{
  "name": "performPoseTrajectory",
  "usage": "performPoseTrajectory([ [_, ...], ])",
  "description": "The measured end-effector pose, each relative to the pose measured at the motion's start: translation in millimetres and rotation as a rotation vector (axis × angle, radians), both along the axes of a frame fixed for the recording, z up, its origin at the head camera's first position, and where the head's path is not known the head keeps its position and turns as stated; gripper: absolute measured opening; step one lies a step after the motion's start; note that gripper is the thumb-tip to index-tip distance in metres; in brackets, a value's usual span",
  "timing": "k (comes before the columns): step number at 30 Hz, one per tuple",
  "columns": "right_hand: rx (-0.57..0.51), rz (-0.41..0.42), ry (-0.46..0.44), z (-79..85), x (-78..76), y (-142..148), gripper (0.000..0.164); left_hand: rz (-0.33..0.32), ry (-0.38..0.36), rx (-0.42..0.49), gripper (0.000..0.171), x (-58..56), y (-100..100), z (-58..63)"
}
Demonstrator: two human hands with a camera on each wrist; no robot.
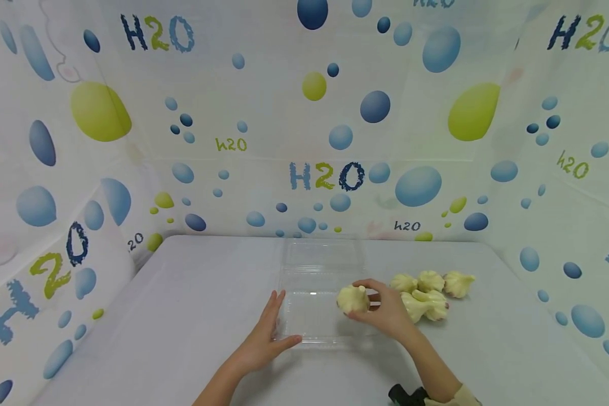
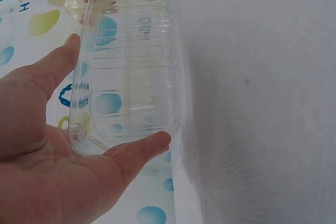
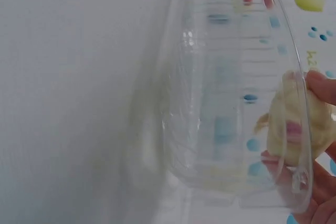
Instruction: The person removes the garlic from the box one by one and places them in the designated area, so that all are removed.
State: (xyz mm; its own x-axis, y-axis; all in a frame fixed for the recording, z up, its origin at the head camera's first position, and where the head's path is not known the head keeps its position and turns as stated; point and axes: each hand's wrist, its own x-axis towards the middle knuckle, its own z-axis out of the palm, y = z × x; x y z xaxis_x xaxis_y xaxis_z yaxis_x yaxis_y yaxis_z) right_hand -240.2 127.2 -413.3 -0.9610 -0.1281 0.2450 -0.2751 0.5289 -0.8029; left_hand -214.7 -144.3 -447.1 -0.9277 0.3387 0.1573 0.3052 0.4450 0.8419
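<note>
A clear plastic clamshell container (image 1: 309, 318) lies on the table with its lid (image 1: 322, 254) folded back behind it. My left hand (image 1: 257, 341) rests against its left front corner, fingers and thumb spread fairly straight. In the left wrist view, that hand (image 2: 68, 150) frames the container's corner. Over the container's right part, my right hand (image 1: 388, 312) holds a pale garlic bulb (image 1: 352, 299) between thumb and fingers. Through the clear wall, the right wrist view shows this garlic bulb (image 3: 294, 124) at rim height. Part of the bulb is covered by the fingers.
Several more garlic bulbs (image 1: 430, 280) sit grouped on the white table (image 1: 198, 293), right of the container. A printed curtain (image 1: 264, 101) with blue and green drops stands behind and at both sides. Something dark (image 1: 407, 395) is at the right forearm.
</note>
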Motion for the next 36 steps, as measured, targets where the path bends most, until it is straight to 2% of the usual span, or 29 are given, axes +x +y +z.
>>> performPoseTrajectory([
  [6,-0.06,-0.027,0.019,3.9,3.6,13,0.051,-0.01,0.002,0.005,0.091,-0.3,0,-0.7],
  [17,-0.096,-0.144,0.082,7.0,9.9,42,0.056,-0.012,-0.016,-0.007,0.092,-0.7,0,-1.9],
  [24,-0.075,-0.187,0.078,10.6,13.4,63,0.059,-0.015,-0.028,0.011,0.092,1.6,0,2.0],
  [36,-0.064,-0.277,0.114,10.0,15.4,92,0.058,-0.023,-0.022,-0.01,0.092,-1.6,-1,-3.4],
])
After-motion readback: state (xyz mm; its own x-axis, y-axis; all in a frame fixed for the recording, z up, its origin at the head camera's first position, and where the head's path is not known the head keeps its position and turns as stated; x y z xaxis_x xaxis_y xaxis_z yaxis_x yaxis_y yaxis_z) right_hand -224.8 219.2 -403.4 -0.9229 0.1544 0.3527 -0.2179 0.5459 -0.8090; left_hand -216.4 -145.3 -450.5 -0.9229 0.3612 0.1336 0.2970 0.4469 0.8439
